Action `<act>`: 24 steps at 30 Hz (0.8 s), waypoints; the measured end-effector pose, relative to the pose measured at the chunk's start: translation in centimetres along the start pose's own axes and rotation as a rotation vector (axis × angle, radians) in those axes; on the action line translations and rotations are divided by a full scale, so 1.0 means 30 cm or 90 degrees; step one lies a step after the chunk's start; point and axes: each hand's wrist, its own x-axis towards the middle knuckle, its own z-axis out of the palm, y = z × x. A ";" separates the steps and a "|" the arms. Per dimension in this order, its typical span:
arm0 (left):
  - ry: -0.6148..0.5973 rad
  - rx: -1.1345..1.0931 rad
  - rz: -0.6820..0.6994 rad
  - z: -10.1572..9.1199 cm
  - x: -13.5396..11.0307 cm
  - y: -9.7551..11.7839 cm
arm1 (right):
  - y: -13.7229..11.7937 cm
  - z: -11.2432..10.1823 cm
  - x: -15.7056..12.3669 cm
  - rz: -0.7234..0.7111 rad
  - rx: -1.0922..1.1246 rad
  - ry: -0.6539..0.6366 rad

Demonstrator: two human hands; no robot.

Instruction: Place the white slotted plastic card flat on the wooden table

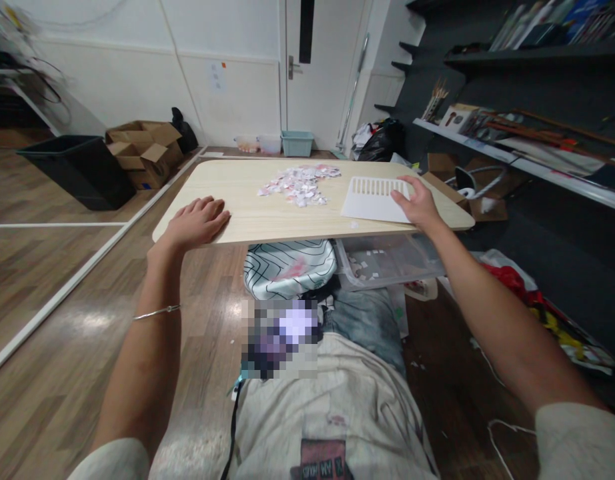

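My left hand (200, 221) lies palm down on the left part of a pale wooden tabletop (227, 183), its fingers stretched and nothing held. On the right side, my right hand (418, 205) grips the right edge of a white slotted plastic board (370, 205), thumb on top. A row of narrow slots runs along the board's far edge, and its near edge lies close to the table's front. Between the hands, towards the back, sits a loose heap of small white and pinkish paper scraps (300, 185). The fingers under the board are hidden.
Below the table front are a patterned fabric basket (262, 267) and a clear plastic bin (397, 263) with small pieces inside. A black bin (82, 170) and a cardboard box (152, 157) stand left. Shelves (547, 157) line the right wall.
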 end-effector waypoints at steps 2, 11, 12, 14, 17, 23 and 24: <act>0.004 -0.007 0.006 -0.003 -0.001 0.002 | -0.002 0.000 -0.003 0.007 -0.012 -0.015; 0.011 -0.021 0.038 -0.039 -0.010 0.013 | -0.037 -0.002 -0.013 0.017 -0.055 -0.032; 0.012 -0.021 0.043 -0.042 -0.013 0.015 | -0.041 -0.001 -0.015 0.020 -0.054 -0.033; 0.019 -0.024 0.048 -0.046 -0.017 0.019 | -0.045 0.002 -0.018 0.025 -0.049 -0.034; 0.021 -0.028 0.047 -0.046 -0.019 0.020 | -0.046 0.004 -0.020 0.032 -0.044 -0.032; 0.015 -0.034 0.039 -0.045 -0.021 0.017 | -0.055 -0.011 -0.014 0.046 0.006 -0.004; 0.017 -0.034 0.035 -0.046 -0.023 0.021 | -0.061 -0.015 -0.015 0.050 0.023 0.006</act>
